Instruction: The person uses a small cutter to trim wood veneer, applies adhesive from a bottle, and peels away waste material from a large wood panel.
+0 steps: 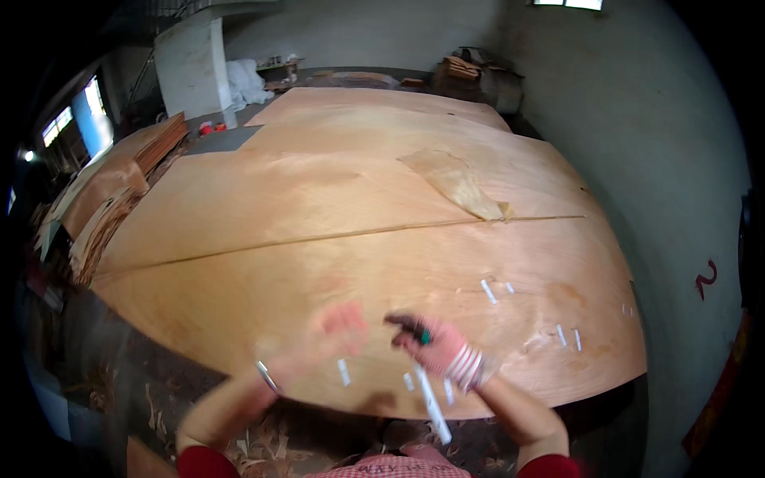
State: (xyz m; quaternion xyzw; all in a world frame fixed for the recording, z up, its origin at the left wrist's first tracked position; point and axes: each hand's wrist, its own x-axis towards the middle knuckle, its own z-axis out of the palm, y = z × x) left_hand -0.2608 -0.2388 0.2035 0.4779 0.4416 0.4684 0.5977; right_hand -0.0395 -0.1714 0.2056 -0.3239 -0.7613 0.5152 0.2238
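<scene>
A broad, light-brown wood veneer sheet [239, 295] lies in front of me. My right hand [434, 346], in a pink glove with a striped cuff and dark fingertips, is closed just above its near part. Between those fingers shows a small dark and green object [425, 336], whose kind I cannot make out. From below the glove a long white strip [432, 406] hangs toward me past the near edge. My bare left hand [341, 329], smeared by motion, is raised to the left of the glove. Near it, a short white strip [344, 372] sticks to the veneer.
Several more white strips [561, 334] dot the sheet at right. A long dark seam [319, 237] crosses it, with a loose thin veneer piece [454, 183] beyond. Stacked veneer [119, 187] stands at left; a grey wall [637, 159] rises at right. Scraps litter the floor [263, 442].
</scene>
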